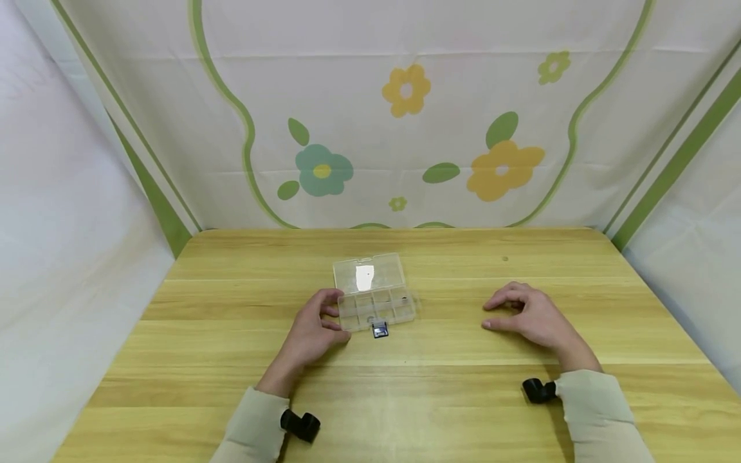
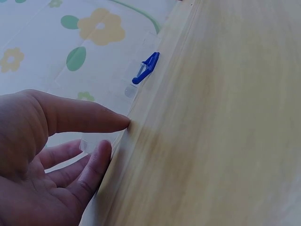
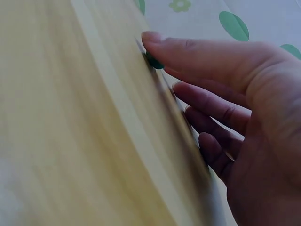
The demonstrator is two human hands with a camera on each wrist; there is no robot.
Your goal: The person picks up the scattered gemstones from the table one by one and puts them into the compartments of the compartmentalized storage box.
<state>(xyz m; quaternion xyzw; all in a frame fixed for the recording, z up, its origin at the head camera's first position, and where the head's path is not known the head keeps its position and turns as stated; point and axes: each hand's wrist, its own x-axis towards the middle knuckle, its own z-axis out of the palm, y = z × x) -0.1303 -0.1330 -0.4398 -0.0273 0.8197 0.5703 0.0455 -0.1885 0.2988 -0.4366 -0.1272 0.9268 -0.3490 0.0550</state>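
A clear plastic compartment box (image 1: pixel 376 308) stands on the table with its lid (image 1: pixel 384 270) tipped back. At its left front corner, my left hand (image 1: pixel 315 328) holds the box, thumb along the front edge and fingers at the left side. A blue latch (image 1: pixel 379 330) hangs at the front edge, also seen as a blue clip (image 2: pixel 146 68) in the left wrist view. Off to the right, my right hand (image 1: pixel 532 315) hovers over or rests on the table, fingers loosely bent, thumb apart. A small dark green thing (image 3: pixel 154 60) shows beside its thumb; contact cannot be told.
A tiny greenish piece (image 1: pixel 505 258) lies on the wooden table (image 1: pixel 440 399) beyond my right hand. Small bits sit in the box's compartments, too small to name. A flowered curtain (image 1: pixel 359 96) closes off the back; white cloth (image 1: pixel 64 225) hangs at the sides.
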